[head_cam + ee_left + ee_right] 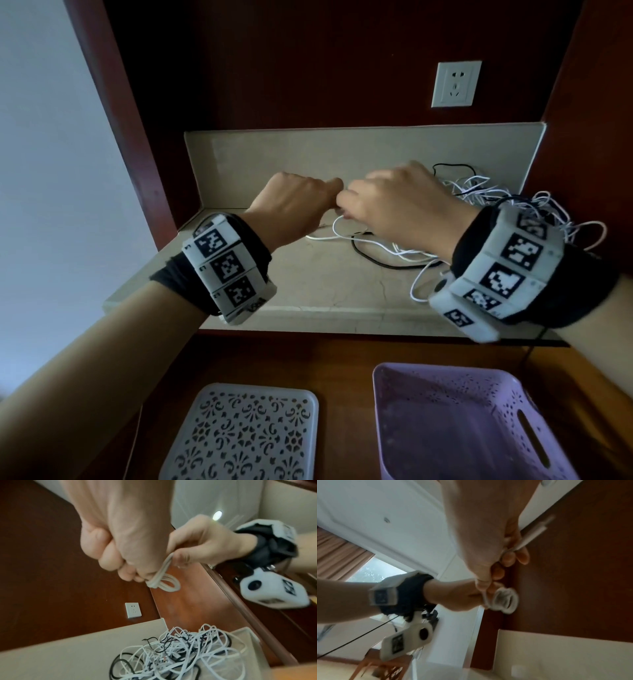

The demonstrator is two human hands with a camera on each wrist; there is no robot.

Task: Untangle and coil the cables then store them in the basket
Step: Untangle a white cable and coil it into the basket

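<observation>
Both hands meet above a beige stone shelf [325,281]. My left hand [325,192] is a fist that grips a small white cable coil [165,582], whose loops stick out below the fingers. My right hand [346,205] pinches the strands of the same cable just above the coil, and its white plug end [534,534] sticks out past the fingers. A tangle of white and black cables [180,655] lies on the right of the shelf [479,192]. The empty purple basket [445,390] stands below at the front right.
A perforated lilac lid [246,435] lies left of the basket on the wooden surface. Loose white and black cable loops [376,250] trail on the shelf under my right hand. A white wall socket [455,84] is in the dark wood back panel.
</observation>
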